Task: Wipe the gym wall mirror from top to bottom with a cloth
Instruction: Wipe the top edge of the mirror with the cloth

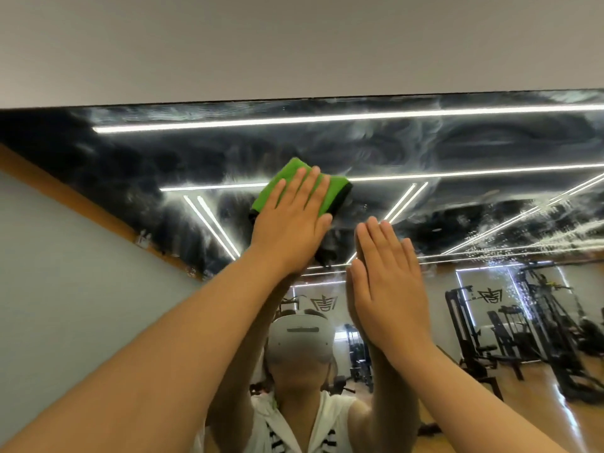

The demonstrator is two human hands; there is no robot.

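Both your hands are up on the mirror [457, 148] — your left hand [291, 217] presses the green cloth [285, 172] flat against the smeared glass below its top edge, fingers straight and together. Your right hand [389, 282] lies flat-palmed just beside it — fingers extended, holding nothing.

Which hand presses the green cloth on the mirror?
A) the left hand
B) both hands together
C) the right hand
A: the left hand lies flat with straight fingers on the green cloth against the mirror, while the right hand is flat at the glass with no cloth under it.
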